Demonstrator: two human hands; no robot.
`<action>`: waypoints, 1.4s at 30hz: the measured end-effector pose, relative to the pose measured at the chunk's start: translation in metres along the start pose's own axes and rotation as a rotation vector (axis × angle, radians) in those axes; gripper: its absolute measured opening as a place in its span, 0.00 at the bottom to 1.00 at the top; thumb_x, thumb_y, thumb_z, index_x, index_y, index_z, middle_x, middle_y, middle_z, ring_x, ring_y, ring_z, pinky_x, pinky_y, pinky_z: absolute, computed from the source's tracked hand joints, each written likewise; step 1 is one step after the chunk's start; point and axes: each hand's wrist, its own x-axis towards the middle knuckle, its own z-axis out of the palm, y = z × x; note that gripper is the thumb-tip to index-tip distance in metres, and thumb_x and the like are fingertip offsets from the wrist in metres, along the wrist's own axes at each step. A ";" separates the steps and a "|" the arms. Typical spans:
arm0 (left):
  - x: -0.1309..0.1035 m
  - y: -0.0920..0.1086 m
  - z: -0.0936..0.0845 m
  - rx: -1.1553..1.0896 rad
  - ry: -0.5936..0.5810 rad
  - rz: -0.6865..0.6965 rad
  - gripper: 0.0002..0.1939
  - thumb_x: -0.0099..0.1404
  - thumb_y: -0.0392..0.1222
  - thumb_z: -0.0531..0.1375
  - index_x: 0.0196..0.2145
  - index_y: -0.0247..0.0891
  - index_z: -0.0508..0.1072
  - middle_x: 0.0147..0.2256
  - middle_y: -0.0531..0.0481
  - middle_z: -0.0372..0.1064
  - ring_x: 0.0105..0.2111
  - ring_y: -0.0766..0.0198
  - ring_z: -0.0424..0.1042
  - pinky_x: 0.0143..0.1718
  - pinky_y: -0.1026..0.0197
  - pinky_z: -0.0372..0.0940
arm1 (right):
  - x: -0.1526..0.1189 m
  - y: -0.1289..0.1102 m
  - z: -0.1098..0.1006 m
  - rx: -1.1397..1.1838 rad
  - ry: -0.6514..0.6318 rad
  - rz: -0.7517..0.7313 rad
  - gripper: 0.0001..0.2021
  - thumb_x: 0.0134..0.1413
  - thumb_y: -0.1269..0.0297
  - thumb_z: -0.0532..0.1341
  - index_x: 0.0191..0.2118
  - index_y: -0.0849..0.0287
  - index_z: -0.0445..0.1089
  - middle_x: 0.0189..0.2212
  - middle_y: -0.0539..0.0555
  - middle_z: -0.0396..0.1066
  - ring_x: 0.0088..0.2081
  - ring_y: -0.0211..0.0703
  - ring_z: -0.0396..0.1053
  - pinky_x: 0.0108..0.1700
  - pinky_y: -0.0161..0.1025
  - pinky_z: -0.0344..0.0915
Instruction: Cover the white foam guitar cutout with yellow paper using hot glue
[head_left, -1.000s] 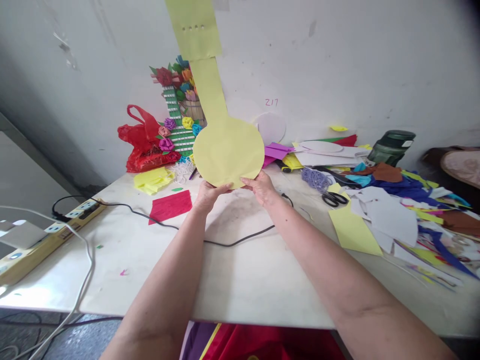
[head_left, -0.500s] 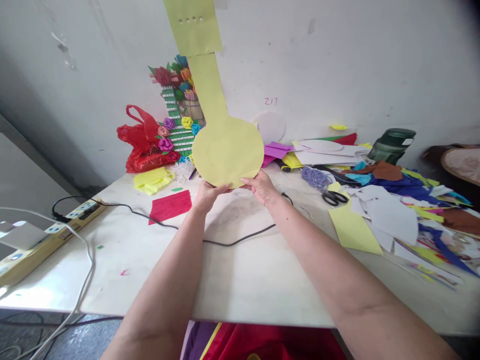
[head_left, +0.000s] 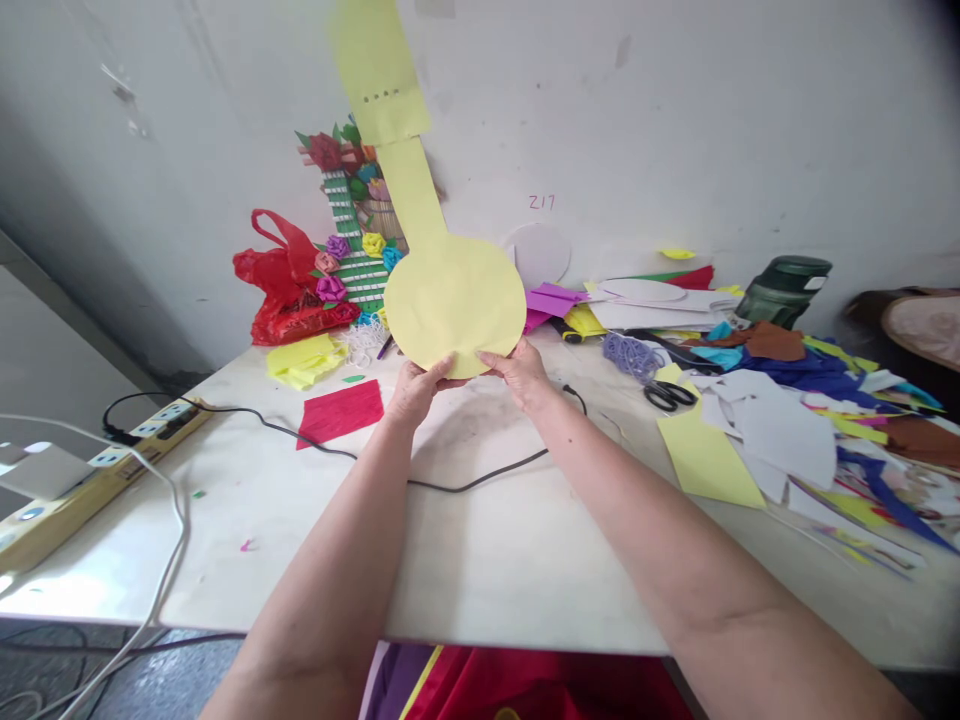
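A pale yellow paper cutout (head_left: 456, 300) stands upright before me, with a round body, a straight neck and a rectangular head pierced by a row of small holes. My left hand (head_left: 420, 390) pinches its bottom edge left of centre, thumb on the front and fingers behind. Just to the right, my right hand (head_left: 523, 374) grips the same edge in the same way. Behind the neck, a green and white striped craft panel (head_left: 364, 280) with paper flowers is partly covered by the cutout. A dark red paper piece (head_left: 342, 412) lies left of my left hand.
A black cable (head_left: 480, 485) crosses the white table (head_left: 525, 570) below my hands. At left lies a power strip (head_left: 112, 465). Black-handled scissors (head_left: 670, 396), purple yarn (head_left: 631, 356), paper scraps (head_left: 787, 430) and a green bottle (head_left: 784, 290) are at right. A red bag (head_left: 281, 280) sits at back left.
The cutout's upper end has tipped, so its head and neck now appear lower and slightly further left. My left thumb has moved up onto its front; both hands keep their hold.
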 end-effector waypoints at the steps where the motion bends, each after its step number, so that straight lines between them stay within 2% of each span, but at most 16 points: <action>1: 0.000 0.000 0.000 -0.002 -0.009 0.002 0.26 0.48 0.45 0.67 0.44 0.33 0.71 0.42 0.40 0.72 0.39 0.50 0.72 0.38 0.49 0.70 | 0.000 0.000 0.000 0.001 0.000 0.002 0.22 0.27 0.71 0.69 0.35 0.59 0.66 0.31 0.49 0.74 0.30 0.40 0.71 0.31 0.40 0.71; 6: 0.000 0.004 0.000 0.042 -0.025 -0.004 0.25 0.48 0.44 0.67 0.43 0.32 0.71 0.42 0.40 0.71 0.41 0.49 0.71 0.41 0.47 0.69 | 0.001 -0.001 -0.002 0.002 0.016 0.025 0.23 0.26 0.71 0.69 0.36 0.60 0.65 0.32 0.51 0.74 0.31 0.42 0.71 0.32 0.42 0.71; 10: 0.000 0.002 0.000 0.077 -0.011 -0.006 0.25 0.46 0.44 0.68 0.41 0.30 0.72 0.39 0.40 0.72 0.38 0.51 0.73 0.38 0.50 0.70 | 0.001 0.000 -0.003 0.003 -0.011 0.012 0.23 0.27 0.70 0.69 0.37 0.59 0.65 0.33 0.52 0.74 0.32 0.42 0.71 0.32 0.42 0.71; 15: 0.000 -0.006 0.002 0.062 0.082 0.016 0.28 0.44 0.43 0.68 0.43 0.30 0.71 0.40 0.40 0.72 0.35 0.53 0.73 0.32 0.55 0.71 | 0.001 0.004 -0.001 -0.018 0.001 -0.006 0.23 0.28 0.70 0.69 0.36 0.58 0.63 0.31 0.50 0.74 0.30 0.41 0.71 0.32 0.40 0.71; 22: 0.000 -0.010 0.007 0.057 0.211 0.027 0.26 0.43 0.42 0.69 0.41 0.30 0.72 0.38 0.40 0.72 0.31 0.56 0.73 0.25 0.61 0.69 | -0.001 0.010 0.002 -0.042 0.020 -0.017 0.27 0.29 0.68 0.69 0.41 0.57 0.62 0.34 0.51 0.73 0.32 0.42 0.71 0.32 0.41 0.71; 30: -0.001 -0.008 0.007 0.072 0.218 0.041 0.24 0.42 0.41 0.69 0.38 0.30 0.73 0.36 0.41 0.72 0.29 0.58 0.72 0.25 0.62 0.68 | -0.002 0.010 0.001 -0.052 -0.006 -0.014 0.27 0.30 0.67 0.69 0.43 0.56 0.63 0.35 0.52 0.74 0.32 0.42 0.72 0.34 0.42 0.71; 37: -0.001 -0.005 0.006 0.083 0.205 0.048 0.25 0.42 0.42 0.69 0.39 0.31 0.73 0.36 0.41 0.73 0.29 0.58 0.72 0.24 0.62 0.68 | 0.000 0.008 -0.002 -0.012 -0.107 0.021 0.24 0.31 0.64 0.69 0.40 0.58 0.65 0.36 0.53 0.74 0.33 0.43 0.72 0.35 0.43 0.70; 42: -0.001 -0.004 0.004 0.091 0.189 0.019 0.26 0.41 0.42 0.69 0.39 0.31 0.72 0.38 0.41 0.72 0.30 0.57 0.72 0.24 0.62 0.68 | 0.005 0.000 -0.009 -0.047 -0.051 0.043 0.18 0.36 0.57 0.65 0.36 0.60 0.67 0.33 0.54 0.74 0.32 0.45 0.72 0.31 0.42 0.70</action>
